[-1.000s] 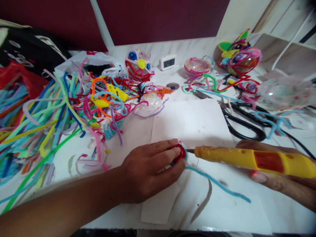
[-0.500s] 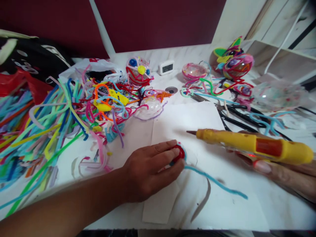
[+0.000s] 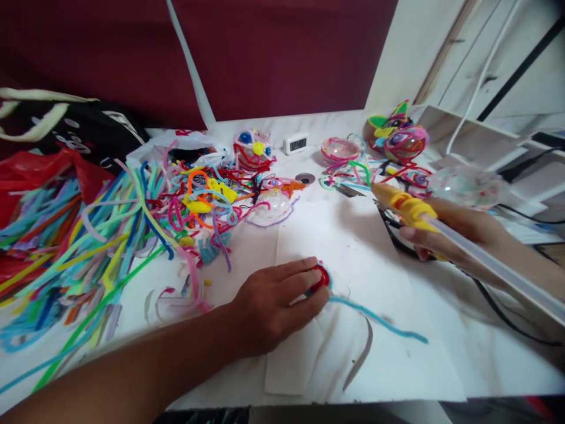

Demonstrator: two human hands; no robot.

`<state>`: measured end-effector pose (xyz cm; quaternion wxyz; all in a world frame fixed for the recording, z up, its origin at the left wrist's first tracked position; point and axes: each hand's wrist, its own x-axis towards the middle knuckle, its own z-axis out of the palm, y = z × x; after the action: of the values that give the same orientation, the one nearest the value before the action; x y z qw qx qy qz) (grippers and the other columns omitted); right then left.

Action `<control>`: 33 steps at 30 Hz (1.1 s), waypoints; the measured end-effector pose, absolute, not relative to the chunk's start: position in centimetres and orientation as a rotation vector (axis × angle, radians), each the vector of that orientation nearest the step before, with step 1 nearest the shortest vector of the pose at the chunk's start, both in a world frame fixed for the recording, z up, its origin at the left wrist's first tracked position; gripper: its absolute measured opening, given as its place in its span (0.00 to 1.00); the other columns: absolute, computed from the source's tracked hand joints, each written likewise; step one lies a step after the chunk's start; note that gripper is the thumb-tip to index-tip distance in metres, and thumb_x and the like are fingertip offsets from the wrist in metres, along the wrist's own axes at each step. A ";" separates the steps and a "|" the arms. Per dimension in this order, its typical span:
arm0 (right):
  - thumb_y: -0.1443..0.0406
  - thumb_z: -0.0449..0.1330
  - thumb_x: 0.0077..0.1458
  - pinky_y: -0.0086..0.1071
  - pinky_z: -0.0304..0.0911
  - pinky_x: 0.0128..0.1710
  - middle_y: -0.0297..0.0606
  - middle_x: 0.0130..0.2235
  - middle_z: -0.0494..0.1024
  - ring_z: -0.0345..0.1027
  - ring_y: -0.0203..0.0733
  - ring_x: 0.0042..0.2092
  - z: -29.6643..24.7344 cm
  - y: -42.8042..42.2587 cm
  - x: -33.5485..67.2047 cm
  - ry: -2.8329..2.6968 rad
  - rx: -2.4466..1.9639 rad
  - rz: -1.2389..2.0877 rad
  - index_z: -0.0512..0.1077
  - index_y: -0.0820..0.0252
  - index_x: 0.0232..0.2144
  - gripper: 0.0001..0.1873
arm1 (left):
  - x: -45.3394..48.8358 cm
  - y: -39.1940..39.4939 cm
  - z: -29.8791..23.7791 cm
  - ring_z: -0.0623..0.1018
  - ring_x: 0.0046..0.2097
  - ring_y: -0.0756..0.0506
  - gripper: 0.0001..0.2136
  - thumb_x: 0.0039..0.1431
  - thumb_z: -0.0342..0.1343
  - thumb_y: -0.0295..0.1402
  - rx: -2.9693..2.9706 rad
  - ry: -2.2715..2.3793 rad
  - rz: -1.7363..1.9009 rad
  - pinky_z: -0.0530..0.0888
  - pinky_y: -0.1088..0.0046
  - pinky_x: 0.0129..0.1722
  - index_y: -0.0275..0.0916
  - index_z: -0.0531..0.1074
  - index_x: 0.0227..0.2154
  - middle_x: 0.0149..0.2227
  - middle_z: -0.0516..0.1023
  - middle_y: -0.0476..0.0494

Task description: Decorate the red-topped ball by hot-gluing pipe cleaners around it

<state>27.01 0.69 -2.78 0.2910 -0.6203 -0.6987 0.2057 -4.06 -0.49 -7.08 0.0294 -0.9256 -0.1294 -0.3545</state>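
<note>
Marbled white counter (image 3: 507,365) before maroon panels (image 3: 286,53); left hand (image 3: 276,303) clasps red disc (image 3: 324,278), right hand (image 3: 468,227) grips yellow glue gun (image 3: 408,207).

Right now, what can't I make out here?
In the head view:
Red piece: partly hidden by the left hand.
Yellow glue gun: partly hidden by the right hand.
Clear stick: rear end cut off by the right edge.
Black bag: lettering too blurred to read.

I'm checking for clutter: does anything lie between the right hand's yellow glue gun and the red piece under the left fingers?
Nothing visible stands between the glue gun and the red piece; only white paper shows there. The left hand partly covers the piece, and the blue pipe cleaner lies clear of that line.
</note>
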 end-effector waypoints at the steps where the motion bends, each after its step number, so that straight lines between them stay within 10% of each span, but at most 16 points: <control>1: 0.48 0.58 0.52 0.31 0.59 0.22 0.35 0.28 0.72 0.65 0.38 0.24 -2.6 1.2 26.8 -1.895 -1.665 0.591 0.70 0.55 0.38 0.19 | -4.1 -0.5 -7.1 0.73 0.55 0.40 0.10 0.62 0.52 0.26 -2.862 -0.388 -1.087 0.75 0.61 0.54 0.31 0.73 0.44 0.44 0.77 0.35; 24: 0.60 0.51 0.58 0.48 0.62 0.44 0.57 0.48 0.70 0.64 0.63 0.51 -3.1 5.5 17.3 -2.382 -1.854 -0.192 0.66 0.67 0.48 0.20 | -4.2 -0.5 -7.1 0.72 0.57 0.38 0.10 0.63 0.51 0.26 -2.849 -0.350 -1.053 0.75 0.59 0.54 0.30 0.72 0.45 0.46 0.76 0.34; 33: 0.58 0.60 0.54 0.28 0.57 0.26 0.31 0.30 0.74 0.64 0.34 0.26 -2.8 -3.6 20.4 -2.525 -1.297 0.848 0.67 0.55 0.36 0.10 | -4.1 -0.4 -6.7 0.72 0.56 0.40 0.10 0.62 0.52 0.25 -2.864 -0.343 -1.047 0.74 0.61 0.55 0.29 0.73 0.44 0.45 0.76 0.35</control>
<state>20.42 -3.58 -2.79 0.0895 -0.4360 -0.8489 0.2852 -4.06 -0.43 -6.67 0.0365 -0.9327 -0.1117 -0.3409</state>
